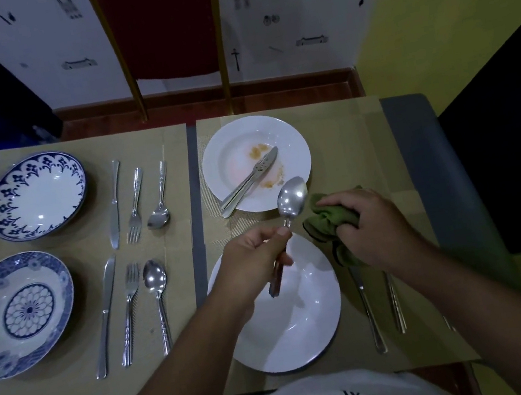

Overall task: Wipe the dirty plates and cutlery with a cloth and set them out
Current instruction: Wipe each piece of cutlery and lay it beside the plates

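Over the near white plate (297, 337), our left hand (255, 254) pinches the spoon (292, 200) by its handle, bowl pointing away. Our right hand (373, 224) grips the bunched green cloth (327, 217) just beside the bowl, maybe touching. Beyond, the stained plate (294, 149) holds a knife (263, 162).

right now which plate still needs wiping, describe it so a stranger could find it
Find the red chair at the far side; on the right-hand mat just in front of it sits a white plate. Unlike the clean white plate nearer the person, it has orange-brown smears and a knife lying across it.
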A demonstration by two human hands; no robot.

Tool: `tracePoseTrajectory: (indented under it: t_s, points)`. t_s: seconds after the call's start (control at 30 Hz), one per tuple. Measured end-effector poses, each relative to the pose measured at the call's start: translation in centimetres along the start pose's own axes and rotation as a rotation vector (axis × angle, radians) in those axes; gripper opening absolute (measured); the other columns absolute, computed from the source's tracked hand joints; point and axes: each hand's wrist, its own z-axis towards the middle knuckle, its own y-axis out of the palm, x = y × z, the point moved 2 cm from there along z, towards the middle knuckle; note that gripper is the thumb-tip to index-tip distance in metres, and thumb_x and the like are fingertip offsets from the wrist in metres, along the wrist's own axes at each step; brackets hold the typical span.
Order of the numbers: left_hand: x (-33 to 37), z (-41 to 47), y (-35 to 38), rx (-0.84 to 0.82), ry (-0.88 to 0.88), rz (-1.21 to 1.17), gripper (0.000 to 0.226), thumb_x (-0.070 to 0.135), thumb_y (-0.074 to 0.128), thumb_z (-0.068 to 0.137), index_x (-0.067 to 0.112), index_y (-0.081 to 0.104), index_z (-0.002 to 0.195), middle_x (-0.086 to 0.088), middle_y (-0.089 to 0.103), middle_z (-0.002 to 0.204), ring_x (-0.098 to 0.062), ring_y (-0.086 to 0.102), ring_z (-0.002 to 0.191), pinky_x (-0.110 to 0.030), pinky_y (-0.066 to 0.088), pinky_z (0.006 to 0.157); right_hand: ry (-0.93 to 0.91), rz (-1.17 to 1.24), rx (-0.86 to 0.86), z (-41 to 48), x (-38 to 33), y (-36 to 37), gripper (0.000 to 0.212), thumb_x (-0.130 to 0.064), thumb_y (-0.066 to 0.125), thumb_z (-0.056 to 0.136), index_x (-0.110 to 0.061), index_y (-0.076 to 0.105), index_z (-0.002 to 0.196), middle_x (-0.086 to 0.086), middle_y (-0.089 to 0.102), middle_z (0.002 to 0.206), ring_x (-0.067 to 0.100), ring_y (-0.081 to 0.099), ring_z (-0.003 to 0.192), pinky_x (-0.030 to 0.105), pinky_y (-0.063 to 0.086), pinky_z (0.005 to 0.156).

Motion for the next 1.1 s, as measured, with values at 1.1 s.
tracePoseTrajectory:
  t_s: [1.1]
  points:
    - [5.5,15.3,19.2,-0.135,-0.123,0.005,0.032,0.003,0.069,0.093,-0.004,0.065,0.124,-0.022,0.072,0.111,-0.026,0.070,0.091,-0.027,0.061,0.074,0.221,0.048,0.210,-0.3,12.6,-10.5,0.052,0.007,0.059,0.071,-0.023,0.070,0.112,-0.013,0.059,0.113,0.002,0.052,0.109,0.003,0.033,0.095]
